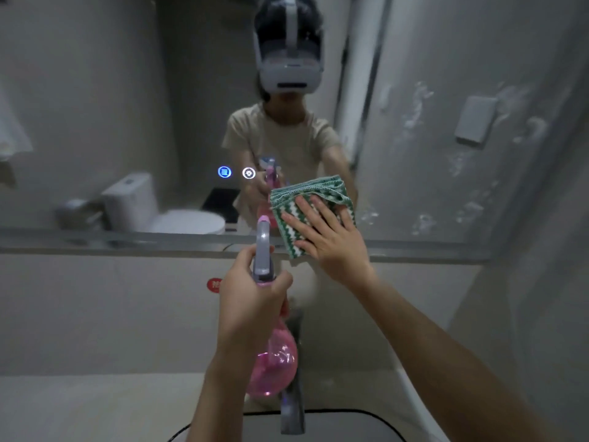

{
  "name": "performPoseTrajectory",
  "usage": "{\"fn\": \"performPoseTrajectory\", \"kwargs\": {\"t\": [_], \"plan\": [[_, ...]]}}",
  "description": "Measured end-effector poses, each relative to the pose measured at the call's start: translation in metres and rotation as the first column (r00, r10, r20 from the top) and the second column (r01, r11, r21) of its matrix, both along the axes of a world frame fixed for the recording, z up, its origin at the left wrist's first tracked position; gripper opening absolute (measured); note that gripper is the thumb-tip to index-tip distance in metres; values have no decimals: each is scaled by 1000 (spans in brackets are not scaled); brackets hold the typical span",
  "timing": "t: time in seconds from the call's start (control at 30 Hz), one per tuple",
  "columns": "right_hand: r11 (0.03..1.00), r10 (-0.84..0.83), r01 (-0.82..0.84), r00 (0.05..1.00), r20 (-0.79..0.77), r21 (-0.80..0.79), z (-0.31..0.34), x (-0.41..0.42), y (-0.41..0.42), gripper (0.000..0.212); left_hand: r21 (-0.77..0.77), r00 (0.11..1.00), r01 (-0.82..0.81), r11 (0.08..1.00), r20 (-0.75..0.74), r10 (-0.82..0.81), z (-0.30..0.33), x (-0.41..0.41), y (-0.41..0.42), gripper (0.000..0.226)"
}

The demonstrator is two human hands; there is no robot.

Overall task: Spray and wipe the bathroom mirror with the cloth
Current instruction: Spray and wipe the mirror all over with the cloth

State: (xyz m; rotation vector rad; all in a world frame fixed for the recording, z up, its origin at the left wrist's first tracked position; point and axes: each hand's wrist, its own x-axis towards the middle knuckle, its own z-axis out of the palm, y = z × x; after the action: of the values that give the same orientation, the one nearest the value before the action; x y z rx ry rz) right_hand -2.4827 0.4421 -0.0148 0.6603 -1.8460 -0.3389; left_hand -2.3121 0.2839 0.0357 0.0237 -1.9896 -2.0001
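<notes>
The bathroom mirror [134, 100] fills the upper half of the head view, with two lit touch icons [236, 172] near its lower middle. My left hand [251, 301] grips a pink spray bottle [274, 365] by its grey trigger head [264, 247], nozzle pointing at the glass. My right hand [334, 240] lies flat with fingers spread, pressing a folded green-and-white zigzag cloth [306, 199] against the mirror's lower edge. White foam smears [417, 106] dot the right part of the glass.
A grey faucet [292, 406] stands below the bottle, over a basin rim [350, 413]. A narrow ledge [95, 242] runs under the mirror. A red sticker [213, 284] sits on the wall. The reflection shows a toilet [165, 212] and a person wearing a headset.
</notes>
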Motion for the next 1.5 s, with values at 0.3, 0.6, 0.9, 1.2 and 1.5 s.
{"fn": "performPoseTrajectory", "kwargs": {"t": [0.3,0.6,0.9,1.2,1.5], "plan": [[997,-57,57,998,-6,-42,-12,3,20,55,-48,999,41,998,8,-41,-15,-10,26,23],[986,26,-17,998,52,-164,-30,2,-33,53,-215,976,-191,958,-147,162,-35,-20,-25,27],[981,194,-194,981,-1,-10,-32,-8,-216,58,-238,890,-455,858,-147,431,-51,-19,-127,18],[971,46,-128,928,369,201,-13,8,-322,77,52,883,-470,881,17,470,-49,-5,-205,27],[979,44,-72,988,146,191,33,5,-252,55,85,934,-356,931,6,357,-31,-6,-156,30]]}}
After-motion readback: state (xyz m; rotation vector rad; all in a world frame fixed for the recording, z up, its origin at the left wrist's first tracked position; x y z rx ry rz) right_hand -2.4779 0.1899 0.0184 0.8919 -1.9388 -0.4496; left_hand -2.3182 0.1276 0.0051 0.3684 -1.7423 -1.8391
